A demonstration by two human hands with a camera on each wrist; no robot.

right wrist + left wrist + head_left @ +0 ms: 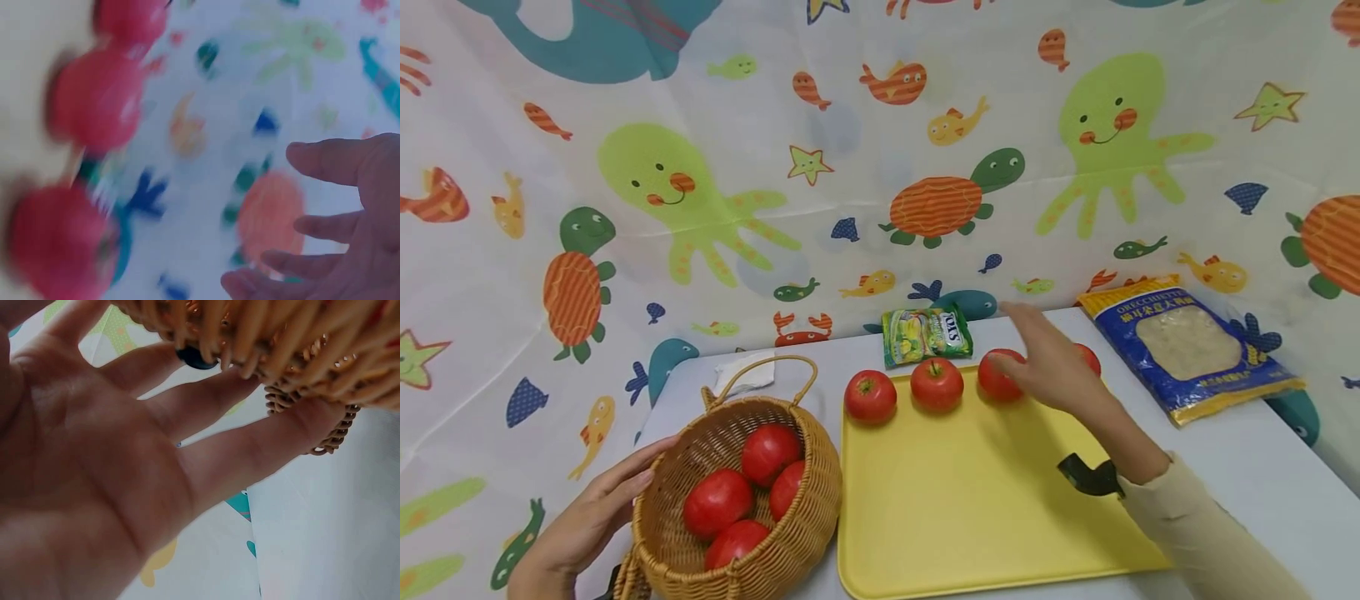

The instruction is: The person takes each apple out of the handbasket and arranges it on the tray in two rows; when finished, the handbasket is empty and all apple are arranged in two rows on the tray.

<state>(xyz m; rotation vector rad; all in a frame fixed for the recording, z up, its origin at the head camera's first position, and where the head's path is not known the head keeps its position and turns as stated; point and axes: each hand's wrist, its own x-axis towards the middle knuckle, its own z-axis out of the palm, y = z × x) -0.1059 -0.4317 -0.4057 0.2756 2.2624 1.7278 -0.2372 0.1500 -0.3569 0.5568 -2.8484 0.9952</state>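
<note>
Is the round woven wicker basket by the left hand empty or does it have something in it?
Not empty: the wicker basket stands upright holding four red tomatoes, while the left hand rests against its side.

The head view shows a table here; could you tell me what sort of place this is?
Probably a staged tabletop set: a sea-creature curtain screens off the table, which holds a yellow tray and a wicker basket.

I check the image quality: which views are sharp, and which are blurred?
Head view: evenly lit and sharp, only the right hand slightly smeared. Left wrist view: left hand and basket fairly clear. Right wrist view: strong motion blur, tomatoes mere red smudges.
</note>
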